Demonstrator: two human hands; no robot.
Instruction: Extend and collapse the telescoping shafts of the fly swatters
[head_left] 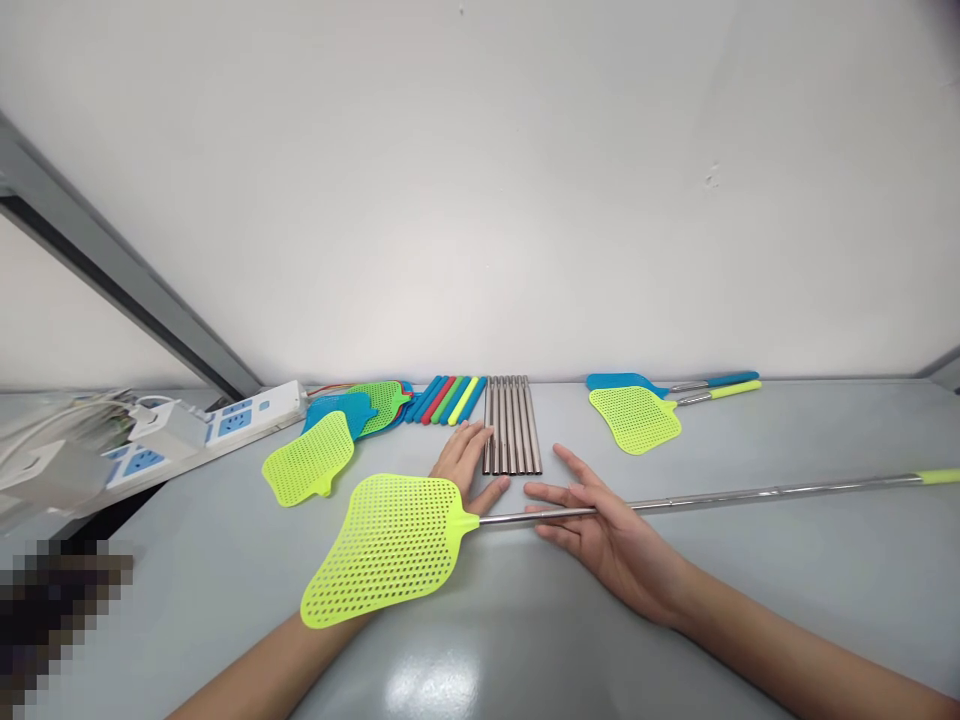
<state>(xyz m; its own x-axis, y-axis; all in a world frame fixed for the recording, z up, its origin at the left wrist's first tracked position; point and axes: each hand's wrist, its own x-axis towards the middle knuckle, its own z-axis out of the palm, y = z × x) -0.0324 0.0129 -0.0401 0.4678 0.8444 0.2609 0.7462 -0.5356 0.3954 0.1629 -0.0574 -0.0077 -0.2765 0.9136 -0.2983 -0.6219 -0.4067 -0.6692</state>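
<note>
A yellow-green fly swatter (386, 550) with a long extended metal shaft stretches across the front of the scene. My right hand (611, 530) holds its shaft between thumb and fingers, some fingers spread. Behind the swatter's head, my left hand (463, 465) rests with fingers outstretched and thumb apart, beside the left end of a row of metal tubes (514, 430). Whether its fingertips touch the nearest tube, I cannot tell. The swatter's head covers part of my left wrist. Its yellow-green grip (939, 477) reaches the right edge of the view.
Left of the tubes lie several coloured handles (447, 400). Further left are a loose yellow-green swatter head (309, 460), a blue head (337, 408) and a green one (382, 398). A power strip (240, 420) stands at left. Two shorter swatters (637, 418) lie at right by the wall.
</note>
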